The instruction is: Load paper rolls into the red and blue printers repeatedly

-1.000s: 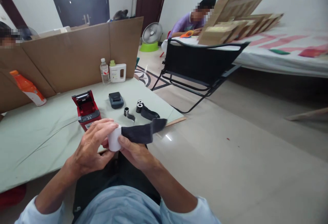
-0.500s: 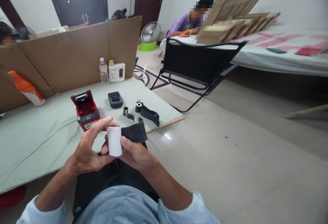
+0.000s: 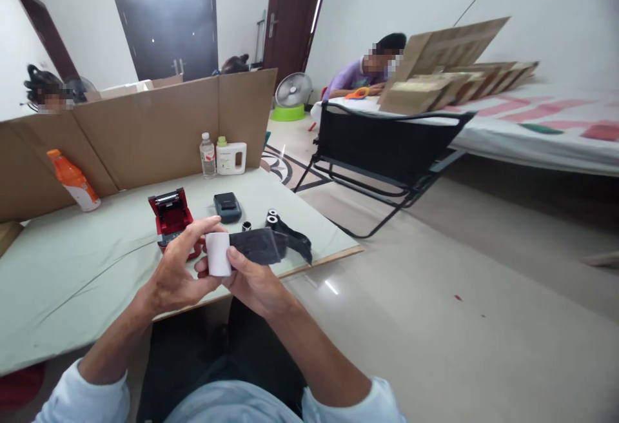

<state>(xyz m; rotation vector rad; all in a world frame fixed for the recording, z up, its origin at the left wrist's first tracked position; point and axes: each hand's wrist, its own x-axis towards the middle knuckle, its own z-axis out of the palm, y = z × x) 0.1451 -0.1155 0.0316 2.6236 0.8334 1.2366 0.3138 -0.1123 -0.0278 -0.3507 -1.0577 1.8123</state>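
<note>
Both my hands hold a small white paper roll [image 3: 218, 253] in front of my chest, above the near edge of the low table [image 3: 72, 281]. My left hand [image 3: 176, 271] curls around the roll's left side. My right hand [image 3: 254, 284] grips it from below, thumb on the dark strip [image 3: 258, 246] that trails off the roll to the right. Just beyond my hands stands a red label printer [image 3: 170, 215] with its lid open. A dark blue-grey small printer [image 3: 227, 206] and two black rolls [image 3: 271, 220] with loose black strips lie past it.
A cardboard screen [image 3: 145, 126] walls the table's far side, with a water bottle [image 3: 207, 155], a white jug [image 3: 231, 157] and an orange bottle [image 3: 74, 180] before it. A black folding chair [image 3: 387, 152] stands to the right. Other people sit behind the screen and at a far table.
The dark strip, which stuck out far to the right, has been drawn in shorter against the roll. The roll turned more upright, and my view tilted up slightly.
</note>
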